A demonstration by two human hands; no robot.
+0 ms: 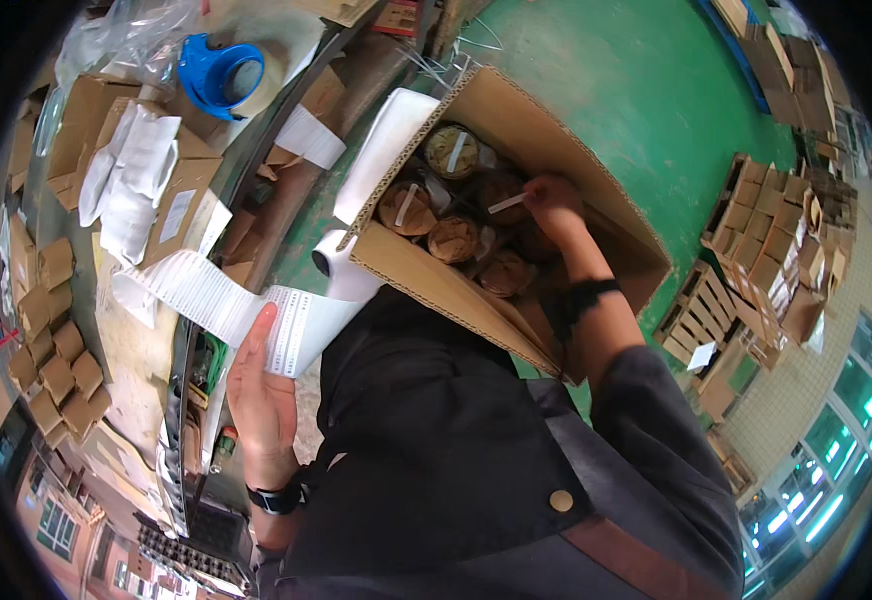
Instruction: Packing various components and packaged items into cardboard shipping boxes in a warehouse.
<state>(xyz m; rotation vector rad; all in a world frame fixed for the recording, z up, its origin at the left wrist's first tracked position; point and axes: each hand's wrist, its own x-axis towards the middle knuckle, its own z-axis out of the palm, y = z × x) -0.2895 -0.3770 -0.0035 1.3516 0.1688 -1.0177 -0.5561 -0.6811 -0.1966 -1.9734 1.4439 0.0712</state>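
Note:
An open cardboard box (556, 130) stands in front of me, with several round bundles in brown paper (453, 240) inside. White slips lie across two of them at the left, including a paler round one (448, 150) near the far corner. My right hand (556, 208) reaches into the box, fingers pinched on a small white sticker (504, 204) over another bundle. To the left of the box, my left hand (264, 400) holds a long strip of printed white labels (201, 290), its fingers lying along the strip. The strip trails left onto the bench and right toward my lap.
On the bench at left are a blue tape dispenser (218, 78), white padded wrap (134, 165) over a carton, and stacked small brown boxes (56, 370). Wooden pallets (701, 310) and piled cartons (761, 220) stand at far right on the green floor (616, 70).

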